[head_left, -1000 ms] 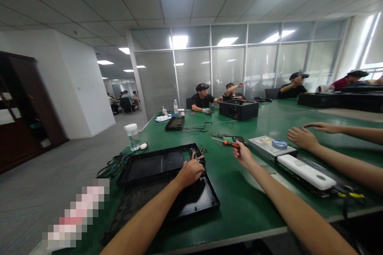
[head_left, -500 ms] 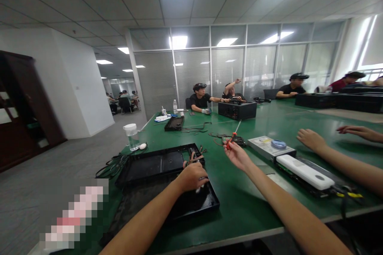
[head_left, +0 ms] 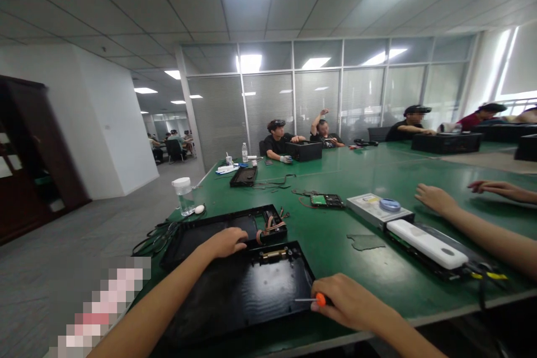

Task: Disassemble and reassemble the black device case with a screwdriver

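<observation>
My left hand (head_left: 226, 242) is at the back rim of a shallow black metal panel (head_left: 251, 282), its fingers bent over the edge. At the panel's right edge, my right hand (head_left: 346, 299) is closed round a screwdriver (head_left: 320, 299) with an orange handle. The screwdriver's thin shaft points left, above the panel's surface. Behind this panel lies a second black tray-like part (head_left: 188, 235), with a bundle of striped wires (head_left: 271, 229) at its right end. A small brass-coloured piece (head_left: 274, 255) shows near the panel's back edge.
To the right are a silver drive box (head_left: 373, 207) carrying a blue roll (head_left: 390, 205), and a white-topped device (head_left: 425, 243). Another person's hand (head_left: 436, 198) rests beside them. A circuit board (head_left: 327, 200), a lidded water jar (head_left: 183, 198) and black cables (head_left: 155, 235) surround the panels.
My right hand has come down and nearer with the screwdriver, whose shaft now points left instead of up. My left hand has moved left and away from the wires. The near panel has shifted slightly.
</observation>
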`<state>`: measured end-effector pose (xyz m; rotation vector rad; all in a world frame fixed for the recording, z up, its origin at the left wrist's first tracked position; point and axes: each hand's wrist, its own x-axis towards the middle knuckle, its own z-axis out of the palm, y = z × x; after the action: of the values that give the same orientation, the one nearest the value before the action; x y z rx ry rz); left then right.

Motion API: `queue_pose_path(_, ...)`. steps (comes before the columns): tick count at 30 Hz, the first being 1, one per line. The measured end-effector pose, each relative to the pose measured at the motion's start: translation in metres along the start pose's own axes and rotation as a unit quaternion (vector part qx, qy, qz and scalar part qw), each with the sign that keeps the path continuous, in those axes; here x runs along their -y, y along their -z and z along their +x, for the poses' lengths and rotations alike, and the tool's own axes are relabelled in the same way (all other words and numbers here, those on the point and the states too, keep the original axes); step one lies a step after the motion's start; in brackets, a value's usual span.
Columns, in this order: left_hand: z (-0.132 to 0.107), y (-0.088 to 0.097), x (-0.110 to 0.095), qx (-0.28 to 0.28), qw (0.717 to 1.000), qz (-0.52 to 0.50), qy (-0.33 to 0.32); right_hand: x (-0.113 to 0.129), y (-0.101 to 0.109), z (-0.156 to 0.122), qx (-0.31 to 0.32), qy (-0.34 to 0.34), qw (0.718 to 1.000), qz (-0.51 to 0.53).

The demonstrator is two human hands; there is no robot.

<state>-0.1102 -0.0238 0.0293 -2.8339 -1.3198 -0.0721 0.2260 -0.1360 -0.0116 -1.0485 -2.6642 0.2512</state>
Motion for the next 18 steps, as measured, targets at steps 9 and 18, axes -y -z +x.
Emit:
queue_pose_path(9,0.009,-0.014,0.002,0.035,0.997,0.057,0.026,-0.01,-0.015,-0.014,-0.038,0.014,0.999,-0.033)
queue_pose_path(18,-0.002,0.055,-0.033,-0.009,0.999,0.043,-0.026,-0.037,-0.012,0.052,-0.015,0.007,0.999,-0.028)
